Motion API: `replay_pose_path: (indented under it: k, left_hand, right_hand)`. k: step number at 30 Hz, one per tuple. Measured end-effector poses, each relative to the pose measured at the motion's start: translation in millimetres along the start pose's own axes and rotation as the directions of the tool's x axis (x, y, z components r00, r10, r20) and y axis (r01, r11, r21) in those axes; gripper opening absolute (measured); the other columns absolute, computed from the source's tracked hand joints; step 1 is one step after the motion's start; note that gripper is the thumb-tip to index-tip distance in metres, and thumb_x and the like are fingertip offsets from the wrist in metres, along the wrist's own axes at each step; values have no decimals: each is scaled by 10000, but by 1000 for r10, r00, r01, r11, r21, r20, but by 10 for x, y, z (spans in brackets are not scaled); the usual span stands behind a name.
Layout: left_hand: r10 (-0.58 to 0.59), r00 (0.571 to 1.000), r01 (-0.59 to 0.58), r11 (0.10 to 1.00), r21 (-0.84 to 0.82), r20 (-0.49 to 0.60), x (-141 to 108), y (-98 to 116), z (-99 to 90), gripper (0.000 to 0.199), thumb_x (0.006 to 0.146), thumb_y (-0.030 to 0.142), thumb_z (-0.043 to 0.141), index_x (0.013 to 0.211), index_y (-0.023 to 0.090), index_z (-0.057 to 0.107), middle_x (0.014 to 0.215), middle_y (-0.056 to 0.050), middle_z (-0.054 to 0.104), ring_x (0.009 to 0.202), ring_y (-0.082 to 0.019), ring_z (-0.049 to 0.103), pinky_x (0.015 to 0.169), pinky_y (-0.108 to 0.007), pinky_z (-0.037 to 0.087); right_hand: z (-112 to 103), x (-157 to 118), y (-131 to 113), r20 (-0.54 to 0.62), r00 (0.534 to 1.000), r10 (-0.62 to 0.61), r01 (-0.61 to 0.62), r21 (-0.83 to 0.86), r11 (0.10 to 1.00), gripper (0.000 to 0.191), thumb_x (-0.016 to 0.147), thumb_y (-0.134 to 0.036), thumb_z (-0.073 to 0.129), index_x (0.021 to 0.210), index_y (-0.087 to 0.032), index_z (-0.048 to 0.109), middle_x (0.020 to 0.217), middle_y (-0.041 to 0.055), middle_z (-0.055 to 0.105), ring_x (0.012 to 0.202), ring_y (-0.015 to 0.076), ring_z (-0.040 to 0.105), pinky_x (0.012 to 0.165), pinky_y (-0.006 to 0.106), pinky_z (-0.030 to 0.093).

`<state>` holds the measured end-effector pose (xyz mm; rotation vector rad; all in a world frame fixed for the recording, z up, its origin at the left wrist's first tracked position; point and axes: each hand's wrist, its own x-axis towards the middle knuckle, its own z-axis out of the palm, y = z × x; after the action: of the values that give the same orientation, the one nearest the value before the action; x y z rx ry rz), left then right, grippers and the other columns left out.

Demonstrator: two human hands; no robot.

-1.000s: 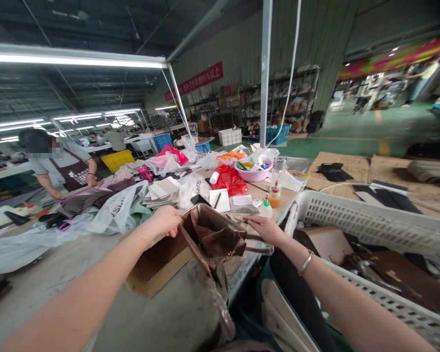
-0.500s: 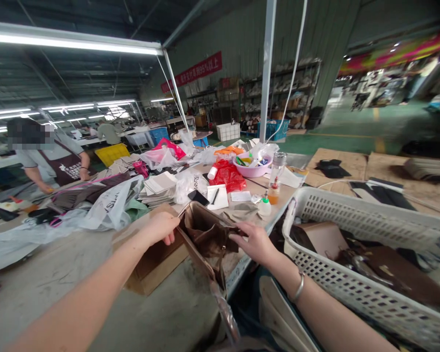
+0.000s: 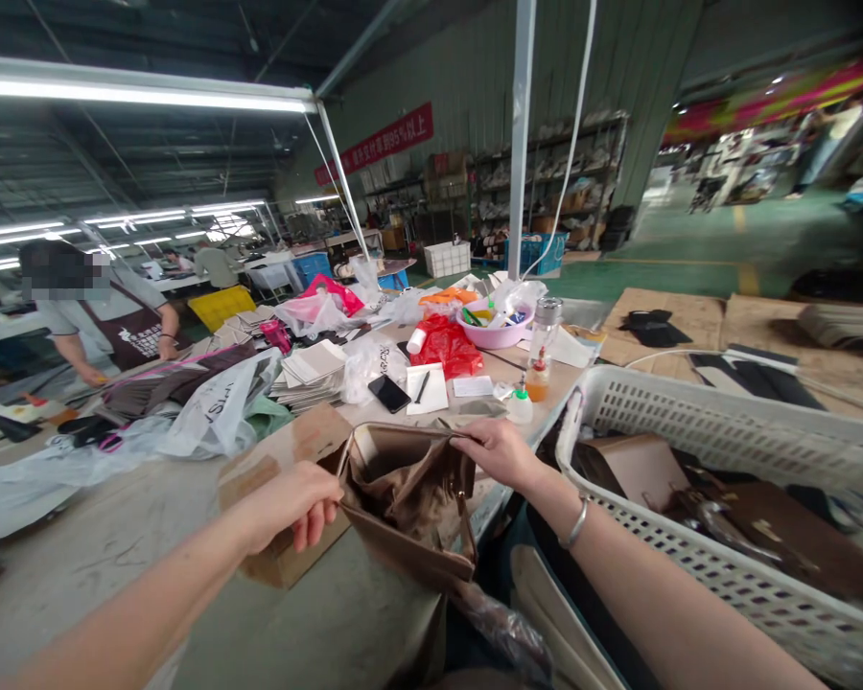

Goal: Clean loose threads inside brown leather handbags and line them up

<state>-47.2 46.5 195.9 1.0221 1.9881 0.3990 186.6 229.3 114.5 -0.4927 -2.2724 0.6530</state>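
Table (image 3: 126, 546) looking pretty crowded: phone (image 3: 389, 393), white pad (image 3: 437, 397), red plastic bag (image 3: 454, 350) and pink basin (image 3: 500, 333) all sitting beyond brown bag (image 3: 403, 548). Cardboard box (image 3: 313, 433) kinda crowding left hand (image 3: 303, 503), partly hidden behind it. White basket (image 3: 697, 401) standing on right. Brown bag gaping open between hands near table edge. Left hand curling fingers, clamping left rim; right hand (image 3: 501, 453) reaching across, pinching far right rim.
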Motion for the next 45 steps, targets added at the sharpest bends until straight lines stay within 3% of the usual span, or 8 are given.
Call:
replay_pose_path:
  k: [3,7,10,13,19,27,34,45]
  left_hand:
    - [-24,997,48,942,333,-78,-171,-64,-55,393,764,476,419,522,172,481,418,-34,568,340,-142,484,395,-224,275]
    - [395,887,-128,706,696,-238,-395,108,-42,435,807,565,428,637,201,595,617,-25,627,596,-174,576,539,-263,359]
    - [631,747,-289,593,752,-211,-404,365,138,376,801,571,481,876,248,659,870,-31,634,815,-192,569,727,-307,409]
    - [752,637,-351,479,805,-170,-209,545,358,433,695,616,599,868,228,684,949,-63,571,932,-241,499,856,-391,387]
    - [814,556,-368,423,828,-169,332,539,405,212,745,396,651,640,216,689,1020,-72,543,1051,-284,433,950,-506,297]
    - [782,605,-520,530,669,-149,661,394,246,220,852,272,524,686,173,630,931,-32,646,818,-151,579,788,-294,419]
    - [716,660,-403,592,697,-227,701,454,245,257,831,342,547,668,165,637,743,-36,624,699,-158,566,641,-274,375]
    - [699,670,-371,606,704,-249,732,447,273,265,832,341,552,654,158,624,742,-38,624,695,-156,566,648,-269,376]
  right_hand:
    - [-71,48,-6,62,995,-72,77,-69,995,165,866,-245,573,752,-186,676,693,23,640,675,150,582,619,245,418]
    - [-21,50,25,93,991,-93,102,-87,991,198,875,-243,560,707,-179,642,644,14,601,636,141,556,596,242,393]
    - [30,35,64,79,993,-89,95,-68,993,188,884,-250,547,740,-182,646,660,16,599,651,144,552,605,244,392]
    - [32,32,72,82,992,-92,97,-61,993,194,886,-257,543,741,-182,647,664,19,599,657,147,549,609,248,392]
    - [-16,37,24,91,993,-73,78,-48,996,205,882,-255,553,712,-171,629,661,20,600,651,141,544,597,241,386]
    - [-3,46,57,102,992,-77,80,-25,996,256,903,-293,522,689,-172,597,656,15,580,643,135,529,603,240,387]
    - [1,23,51,121,990,-79,80,-4,997,289,924,-336,477,730,-172,614,667,34,587,657,153,539,631,264,417]
    - [44,48,164,60,996,-62,66,-62,996,275,905,-396,516,994,-178,659,838,69,657,800,193,592,737,306,455]
